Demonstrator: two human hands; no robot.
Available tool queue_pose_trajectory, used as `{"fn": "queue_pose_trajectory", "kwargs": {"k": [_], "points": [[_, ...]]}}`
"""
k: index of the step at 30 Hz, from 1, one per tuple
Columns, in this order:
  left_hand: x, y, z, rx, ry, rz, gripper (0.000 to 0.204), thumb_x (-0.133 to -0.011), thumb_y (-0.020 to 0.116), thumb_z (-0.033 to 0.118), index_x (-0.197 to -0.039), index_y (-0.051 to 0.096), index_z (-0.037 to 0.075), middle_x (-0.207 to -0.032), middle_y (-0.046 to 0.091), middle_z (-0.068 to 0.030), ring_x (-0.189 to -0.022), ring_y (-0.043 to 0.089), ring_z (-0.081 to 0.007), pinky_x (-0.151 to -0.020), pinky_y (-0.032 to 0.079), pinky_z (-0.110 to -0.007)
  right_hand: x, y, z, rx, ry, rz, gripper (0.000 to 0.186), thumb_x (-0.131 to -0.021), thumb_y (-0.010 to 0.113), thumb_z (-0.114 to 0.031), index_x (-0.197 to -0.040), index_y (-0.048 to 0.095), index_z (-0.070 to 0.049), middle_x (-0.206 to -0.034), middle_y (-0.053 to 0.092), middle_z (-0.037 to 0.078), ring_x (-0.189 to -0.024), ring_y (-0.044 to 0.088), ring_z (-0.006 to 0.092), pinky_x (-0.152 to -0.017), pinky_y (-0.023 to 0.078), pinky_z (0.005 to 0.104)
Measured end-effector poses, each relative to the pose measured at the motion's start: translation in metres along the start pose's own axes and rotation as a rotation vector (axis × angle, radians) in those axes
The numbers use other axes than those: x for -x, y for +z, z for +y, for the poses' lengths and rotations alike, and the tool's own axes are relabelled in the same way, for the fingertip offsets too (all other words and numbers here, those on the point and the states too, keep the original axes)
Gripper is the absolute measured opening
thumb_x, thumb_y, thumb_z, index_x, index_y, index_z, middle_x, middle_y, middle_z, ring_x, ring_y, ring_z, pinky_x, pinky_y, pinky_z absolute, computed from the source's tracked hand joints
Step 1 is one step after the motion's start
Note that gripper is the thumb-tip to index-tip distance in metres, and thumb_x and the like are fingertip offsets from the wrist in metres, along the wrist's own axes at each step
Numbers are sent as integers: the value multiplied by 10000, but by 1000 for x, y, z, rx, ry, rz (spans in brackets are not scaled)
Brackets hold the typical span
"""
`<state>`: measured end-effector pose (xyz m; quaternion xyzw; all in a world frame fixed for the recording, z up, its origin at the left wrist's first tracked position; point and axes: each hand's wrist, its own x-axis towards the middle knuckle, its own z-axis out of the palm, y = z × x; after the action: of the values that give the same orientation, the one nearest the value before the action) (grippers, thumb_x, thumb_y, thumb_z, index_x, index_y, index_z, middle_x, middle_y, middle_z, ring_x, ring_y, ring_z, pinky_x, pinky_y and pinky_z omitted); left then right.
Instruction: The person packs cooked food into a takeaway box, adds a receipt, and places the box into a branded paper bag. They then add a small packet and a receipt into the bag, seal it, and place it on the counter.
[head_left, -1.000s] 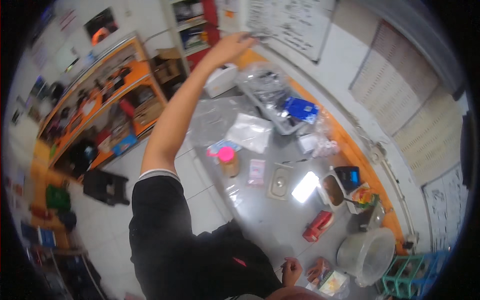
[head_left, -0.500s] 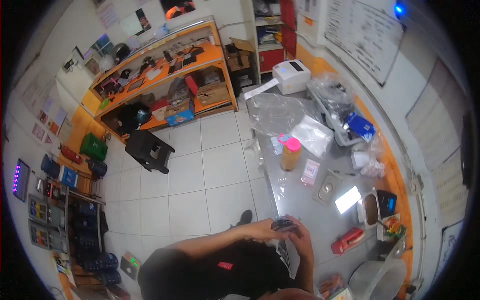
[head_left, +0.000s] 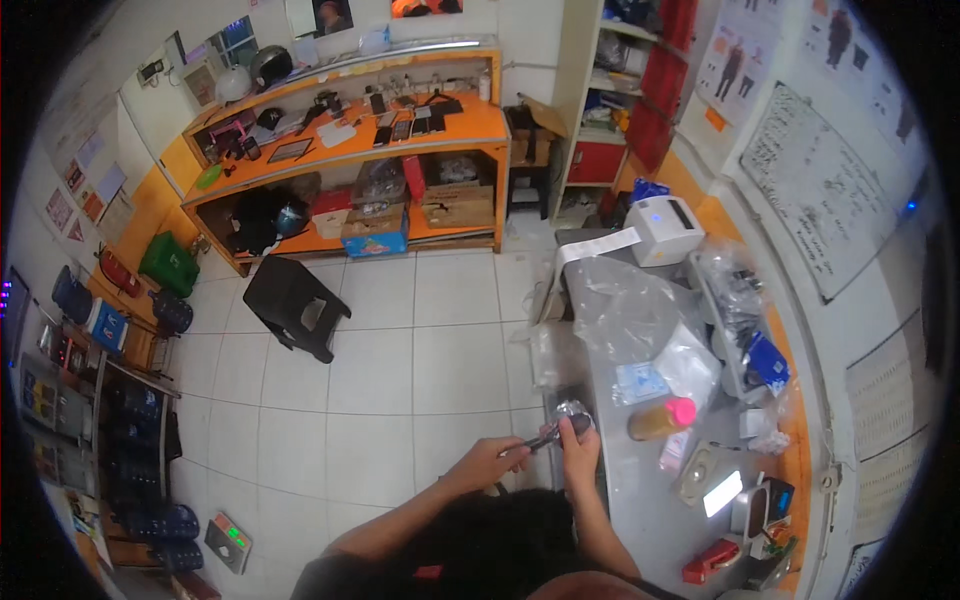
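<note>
Near the left edge of the metal table (head_left: 640, 520), both my hands are on a small dark item (head_left: 545, 437) with a shiny, clear-looking part at its top; its kind is too small and blurred to tell. My left hand (head_left: 490, 462) pinches the thin dark end of it. My right hand (head_left: 580, 450) is closed round the thicker end, thumb on top. To the right of that hand stands a jar with a pink lid (head_left: 662, 418) and yellowish-brown contents. Beyond it lie a blue-and-white packet (head_left: 640, 382) and white plastic sheets (head_left: 688, 365).
A white label printer (head_left: 664, 230) and a grey bin of plastic bags (head_left: 722, 325) stand farther along the table. At its near right are a lit phone (head_left: 723, 494) and a red tape dispenser (head_left: 712, 562). A black stool (head_left: 295, 308) stands on the tiled floor, before orange shelves (head_left: 350, 150).
My view has swung to the right and up. My hands, close together before, are now a little apart, with the dark item stretched between them. The pink-lidded jar appears more tilted in view.
</note>
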<state>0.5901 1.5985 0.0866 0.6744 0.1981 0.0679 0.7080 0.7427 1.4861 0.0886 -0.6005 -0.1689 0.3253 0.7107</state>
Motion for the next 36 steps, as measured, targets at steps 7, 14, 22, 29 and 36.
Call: {"fn": "queue_pose_trajectory", "kwargs": {"k": [7,14,22,29,36], "points": [[-26,-84,3,-64,-220,199,361,-1038,520,340,-931,620,10,-762,599,-35,-722,555,-119,-679,460,-281,-70,84,23,-74,172,-205,213,-1013,583,-178,-957,658,13,-922,716,104,-823,674,174,-779,540,319],[-110,-145,15,113,-282,272,404,-1052,491,401,-867,589,56,-722,470,47,-659,408,-67,-588,343,-244,-180,123,26,-155,275,-333,190,-997,613,-176,-1010,670,5,-993,714,92,-931,666,172,-871,522,336],[-243,-256,47,211,-295,288,457,-1062,438,402,-969,652,9,-769,571,-17,-686,528,-118,-650,444,-276,-364,179,-2,-119,162,-544,190,-986,606,-164,-1053,651,8,-1028,717,120,-957,663,191,-910,509,364],[-328,-330,74,269,-309,343,338,-1042,530,290,-1073,677,-13,-847,641,-39,-789,605,-140,-756,501,-294,-486,203,-41,-90,156,-399,199,-992,603,-185,-1028,649,5,-961,723,109,-930,671,203,-906,505,376],[-423,-386,62,268,-324,133,362,-1034,552,323,-1018,689,-12,-880,681,-54,-804,624,-125,-768,510,-282,-571,207,-15,69,147,-264,274,-994,621,-247,-932,677,15,-894,733,134,-900,692,211,-840,525,348]]}}
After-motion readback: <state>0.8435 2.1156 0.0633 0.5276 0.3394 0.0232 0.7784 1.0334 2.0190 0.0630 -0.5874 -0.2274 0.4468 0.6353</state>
